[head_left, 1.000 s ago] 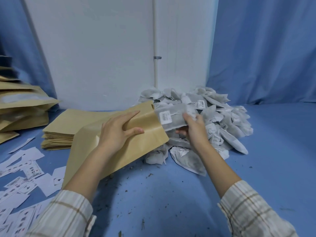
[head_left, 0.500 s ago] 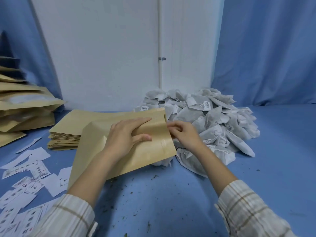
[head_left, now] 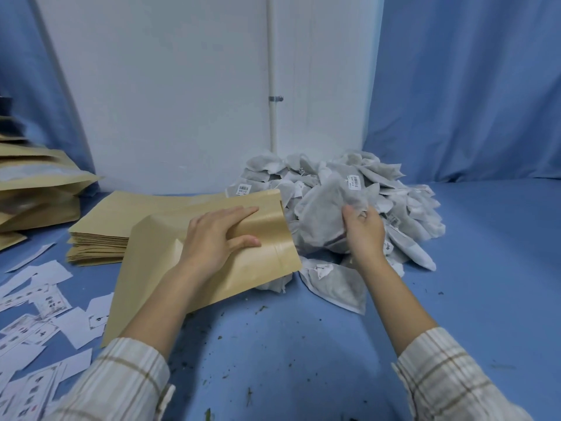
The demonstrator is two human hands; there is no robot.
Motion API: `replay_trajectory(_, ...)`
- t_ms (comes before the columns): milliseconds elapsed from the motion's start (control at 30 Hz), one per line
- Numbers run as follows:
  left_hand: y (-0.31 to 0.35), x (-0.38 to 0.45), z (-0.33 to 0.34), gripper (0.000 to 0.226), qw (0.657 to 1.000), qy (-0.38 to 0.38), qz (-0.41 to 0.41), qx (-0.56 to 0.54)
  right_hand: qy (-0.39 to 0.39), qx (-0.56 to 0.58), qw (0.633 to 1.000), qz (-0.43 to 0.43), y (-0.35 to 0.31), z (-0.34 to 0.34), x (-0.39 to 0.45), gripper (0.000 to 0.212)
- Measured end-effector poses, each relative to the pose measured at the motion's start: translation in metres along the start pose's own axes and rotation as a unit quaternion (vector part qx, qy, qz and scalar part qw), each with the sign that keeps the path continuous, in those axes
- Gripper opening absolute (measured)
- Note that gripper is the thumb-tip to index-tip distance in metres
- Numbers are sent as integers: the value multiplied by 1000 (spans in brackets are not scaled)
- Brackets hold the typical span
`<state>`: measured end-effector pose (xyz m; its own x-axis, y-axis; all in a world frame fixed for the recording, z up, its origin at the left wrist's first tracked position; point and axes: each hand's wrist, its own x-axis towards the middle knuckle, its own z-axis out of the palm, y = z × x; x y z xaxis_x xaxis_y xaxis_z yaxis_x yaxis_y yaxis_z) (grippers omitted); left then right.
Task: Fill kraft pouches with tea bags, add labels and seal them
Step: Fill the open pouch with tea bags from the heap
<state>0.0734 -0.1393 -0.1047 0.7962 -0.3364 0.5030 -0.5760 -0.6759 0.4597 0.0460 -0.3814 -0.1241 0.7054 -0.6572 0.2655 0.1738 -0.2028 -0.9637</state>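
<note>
Currently the left hand [head_left: 217, 238] holds a kraft pouch [head_left: 200, 253] above the blue table [head_left: 303, 360]. Fingers lie nearly straight across the upper face of the pouch; thumb is set against the face nearer the person. Whether any finger curls under the pouch cannot be told. The pouch is tilted, its mouth end raised and pointing right, its bottom end low near the left sleeve [head_left: 121, 381]. The mouth edge sits just beside the tea bags.

Right hand [head_left: 364, 232] is curled round a large white tea bag [head_left: 324, 220], gripping it at its right side. The bag is lifted off the pile, its left edge close to the pouch mouth but not visibly inside. A small printed tag [head_left: 354, 182] shows at its upper corner.

Pile of tea bags [head_left: 403, 214] lies behind and to the right of both hands, against the white wall [head_left: 167, 86]. One flat tea bag [head_left: 335, 287] lies apart at the front of the pile, on the table.

Stack of flat empty pouches [head_left: 100, 238] sits behind the held pouch, to its left. Filled pouches [head_left: 36, 192] are heaped at far left. Paper labels [head_left: 39, 314] are scattered loose on the table at lower left, some overlapping. Dark loose crumbs [head_left: 261, 309] speckle the table in front of the person. Blue curtain [head_left: 470, 86] hangs at right.
</note>
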Motion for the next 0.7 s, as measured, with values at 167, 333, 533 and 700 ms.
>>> replay_trajectory(167, 8, -2, -1, 54, 999, 19, 30, -8, -178, 173, 964, 91, -11, 9, -11, 20)
replay_trajectory(333, 27, -5, -6, 57, 993, 2, 102, -60, -299, -88, 950, -35, -27, 26, -29, 9)
replay_trajectory(533, 34, -6, 0, 51, 990, -37, 105, -83, -405, -56, 911, 46, -45, 28, -28, 15)
replay_trajectory(700, 30, 3, 0, 47, 997, -4, 71, -28, -297, -73, 949, -76, -25, -12, -19, 15)
